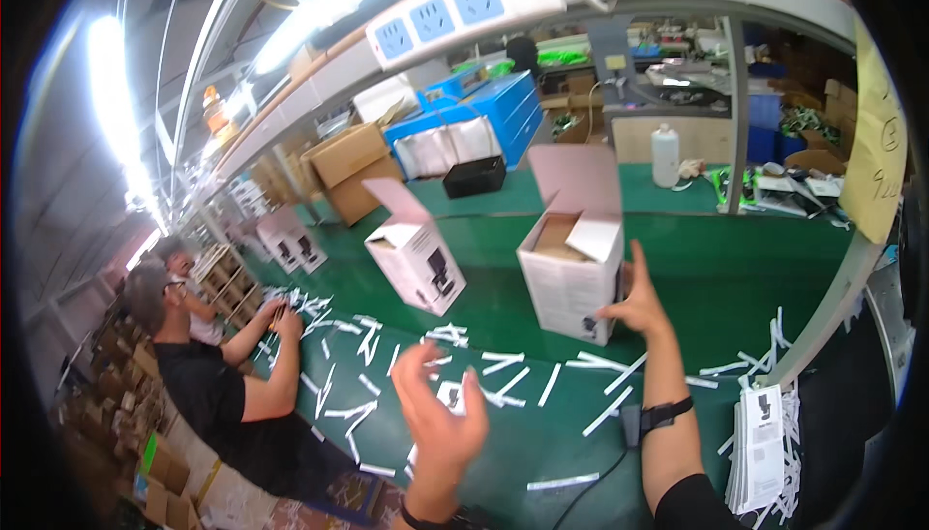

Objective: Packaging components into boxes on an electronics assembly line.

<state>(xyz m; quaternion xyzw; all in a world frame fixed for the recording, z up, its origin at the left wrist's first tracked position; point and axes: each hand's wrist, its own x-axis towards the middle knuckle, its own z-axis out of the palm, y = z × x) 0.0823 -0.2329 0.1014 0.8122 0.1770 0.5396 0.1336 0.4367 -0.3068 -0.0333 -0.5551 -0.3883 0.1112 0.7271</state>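
Observation:
My right hand (639, 298) is at the right side of a white carton (569, 288), fingers spread, thumb by its lower front corner. I cannot tell whether it presses on the carton. That carton stands upright with its lid flap raised; brown cardboard and a white flap show inside. My left hand (440, 424) hovers over the green table, fingers loosely curved and thumb apart. Between its thumb and fingers shows a small white printed piece (451, 395), partly hidden, seemingly beneath the hand. Further left, a second white carton (418, 264) stands with its lid up.
Many white paper strips (503, 363) litter the green table (484, 438). A stack of printed leaflets (758, 448) lies at the right by a metal post. A co-worker (208, 365) works on the left. Behind are a white bottle (665, 155), a black tray (474, 177) and an overhead power strip (464, 7).

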